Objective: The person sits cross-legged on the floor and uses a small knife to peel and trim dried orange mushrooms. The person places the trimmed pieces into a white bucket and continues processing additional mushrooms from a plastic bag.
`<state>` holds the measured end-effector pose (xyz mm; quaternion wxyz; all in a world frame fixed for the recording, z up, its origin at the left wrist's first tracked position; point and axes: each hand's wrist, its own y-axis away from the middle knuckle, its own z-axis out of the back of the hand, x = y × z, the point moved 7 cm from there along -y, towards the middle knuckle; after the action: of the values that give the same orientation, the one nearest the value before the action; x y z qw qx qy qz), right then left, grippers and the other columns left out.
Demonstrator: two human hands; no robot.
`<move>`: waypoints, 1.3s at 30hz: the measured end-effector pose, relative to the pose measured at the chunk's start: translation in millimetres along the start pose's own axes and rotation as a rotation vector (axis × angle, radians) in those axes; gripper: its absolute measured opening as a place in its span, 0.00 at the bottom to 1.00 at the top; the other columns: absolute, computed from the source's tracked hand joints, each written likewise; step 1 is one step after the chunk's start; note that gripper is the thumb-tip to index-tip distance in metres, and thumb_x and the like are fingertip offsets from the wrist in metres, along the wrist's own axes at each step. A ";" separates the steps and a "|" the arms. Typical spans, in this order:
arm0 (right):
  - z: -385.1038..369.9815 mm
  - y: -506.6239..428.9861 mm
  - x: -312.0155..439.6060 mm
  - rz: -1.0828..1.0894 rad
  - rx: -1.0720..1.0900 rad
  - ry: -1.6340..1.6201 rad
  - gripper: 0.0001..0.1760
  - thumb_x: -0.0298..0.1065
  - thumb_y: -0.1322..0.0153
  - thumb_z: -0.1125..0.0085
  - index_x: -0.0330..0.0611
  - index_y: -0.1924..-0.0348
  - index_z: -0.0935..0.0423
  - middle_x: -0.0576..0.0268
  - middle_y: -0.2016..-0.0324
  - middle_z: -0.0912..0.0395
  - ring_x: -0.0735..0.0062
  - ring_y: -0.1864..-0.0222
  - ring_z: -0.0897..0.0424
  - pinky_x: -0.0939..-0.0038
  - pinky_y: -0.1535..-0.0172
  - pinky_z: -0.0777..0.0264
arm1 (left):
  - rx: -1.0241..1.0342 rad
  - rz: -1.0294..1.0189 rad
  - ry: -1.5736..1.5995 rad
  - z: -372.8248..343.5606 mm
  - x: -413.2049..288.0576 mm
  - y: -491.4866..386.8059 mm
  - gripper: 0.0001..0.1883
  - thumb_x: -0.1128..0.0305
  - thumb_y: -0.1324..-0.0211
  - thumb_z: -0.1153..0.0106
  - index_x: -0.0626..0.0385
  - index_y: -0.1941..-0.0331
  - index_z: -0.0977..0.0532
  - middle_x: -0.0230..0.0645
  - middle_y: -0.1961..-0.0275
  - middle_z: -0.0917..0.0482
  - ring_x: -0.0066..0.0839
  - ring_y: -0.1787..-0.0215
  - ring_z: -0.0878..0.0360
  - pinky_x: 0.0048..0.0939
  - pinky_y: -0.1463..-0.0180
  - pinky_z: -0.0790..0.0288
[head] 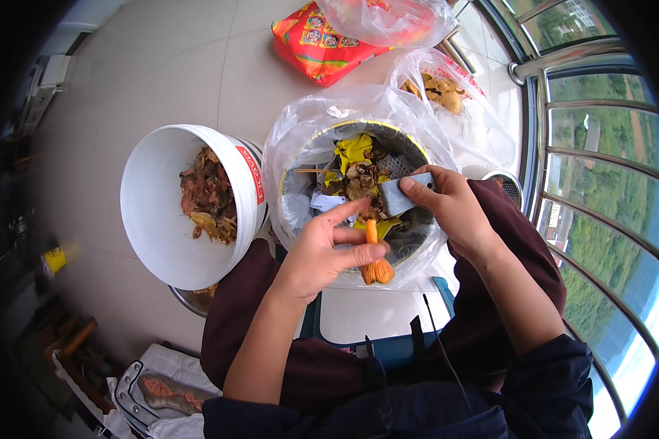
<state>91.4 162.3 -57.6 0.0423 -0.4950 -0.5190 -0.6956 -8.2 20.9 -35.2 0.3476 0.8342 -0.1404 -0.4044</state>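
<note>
My left hand [329, 249] pinches an orange gilled mushroom [378, 270] between thumb and fingers, its stem pointing up and its fluted cap hanging down. In my right hand [454, 206] is a flat grey metal blade [403, 195] with small holes near the grip end. Both hands are over a waste bin [414, 145] lined with a clear plastic bag. Inside lie brown scraps [361, 178], crumpled yellow packaging [354, 151], a white label and a thin wooden stick [313, 170]. To the left, a tilted white bucket [159, 203] holds many reddish-brown and yellowish mushrooms [207, 195].
Beyond the bin lie a red printed plastic bag [324, 49] and a clear bag [445, 90] of tan mushrooms. A metal bowl [189, 302] shows partly below the bucket. Metal railings [604, 153] run along the right. A cushioned seat [162, 373] stands lower left.
</note>
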 end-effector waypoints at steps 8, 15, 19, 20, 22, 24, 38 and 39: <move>-2.3 0.9 0.7 0.013 0.005 0.197 0.09 0.31 0.30 0.41 0.33 0.65 0.26 0.64 0.72 0.22 0.85 0.69 0.27 0.81 0.63 0.31 | -0.256 -0.090 0.379 34.2 4.3 -2.0 0.18 0.67 0.36 0.48 0.60 0.44 0.31 0.37 0.47 0.23 0.26 0.46 0.26 0.31 0.41 0.34; -11.6 18.1 29.4 0.193 -0.002 0.165 0.09 0.29 0.33 0.38 0.32 0.67 0.25 0.62 0.77 0.21 0.85 0.73 0.27 0.77 0.68 0.31 | -0.338 -0.043 0.553 39.8 9.4 1.1 0.17 0.66 0.36 0.48 0.58 0.45 0.30 0.35 0.44 0.26 0.28 0.42 0.29 0.42 0.37 0.36; -15.3 25.2 44.3 0.345 -0.070 0.328 0.09 0.28 0.37 0.34 0.36 0.67 0.25 0.66 0.72 0.24 0.83 0.70 0.27 0.81 0.66 0.31 | -0.375 -0.027 0.568 41.3 11.4 0.6 0.17 0.65 0.36 0.49 0.58 0.45 0.31 0.36 0.46 0.25 0.28 0.43 0.28 0.42 0.38 0.35; -16.6 28.5 51.4 0.441 -0.080 0.382 0.10 0.28 0.38 0.33 0.36 0.67 0.24 0.64 0.70 0.24 0.81 0.68 0.26 0.79 0.64 0.30 | -0.364 -0.036 0.556 40.5 10.8 0.6 0.17 0.65 0.36 0.49 0.58 0.45 0.30 0.37 0.46 0.25 0.28 0.44 0.28 0.42 0.38 0.35; -19.9 34.7 62.4 0.602 -0.083 0.485 0.10 0.27 0.40 0.32 0.36 0.68 0.24 0.61 0.67 0.25 0.75 0.65 0.25 0.76 0.61 0.30 | -0.351 -0.044 0.539 39.2 10.4 0.4 0.18 0.65 0.36 0.49 0.58 0.45 0.30 0.37 0.47 0.24 0.28 0.45 0.27 0.43 0.38 0.35; -23.5 40.2 70.2 0.732 -0.075 0.574 0.11 0.26 0.42 0.31 0.36 0.69 0.23 0.59 0.65 0.26 0.69 0.61 0.24 0.72 0.58 0.29 | -0.345 -0.029 0.538 36.9 12.0 -0.2 0.18 0.65 0.36 0.49 0.58 0.45 0.30 0.37 0.48 0.24 0.29 0.46 0.26 0.43 0.39 0.35; -45.2 58.0 76.6 1.008 -0.035 0.874 0.13 0.26 0.48 0.32 0.43 0.70 0.22 0.62 0.70 0.29 0.63 0.66 0.28 0.67 0.63 0.30 | -0.370 -0.043 0.456 27.4 11.7 -3.0 0.17 0.64 0.36 0.47 0.58 0.47 0.31 0.37 0.52 0.24 0.27 0.50 0.25 0.39 0.42 0.32; -46.1 58.6 76.6 1.020 -0.034 0.891 0.12 0.27 0.47 0.33 0.43 0.70 0.23 0.63 0.71 0.30 0.64 0.66 0.28 0.67 0.64 0.29 | -0.370 -0.059 0.438 26.8 10.2 -3.3 0.18 0.64 0.37 0.46 0.59 0.46 0.33 0.37 0.53 0.24 0.27 0.51 0.24 0.37 0.43 0.30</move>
<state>56.5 135.1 39.7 0.5672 -0.3444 -0.1423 -0.7344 -22.6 5.5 -54.9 0.5039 0.8279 0.0384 -0.2432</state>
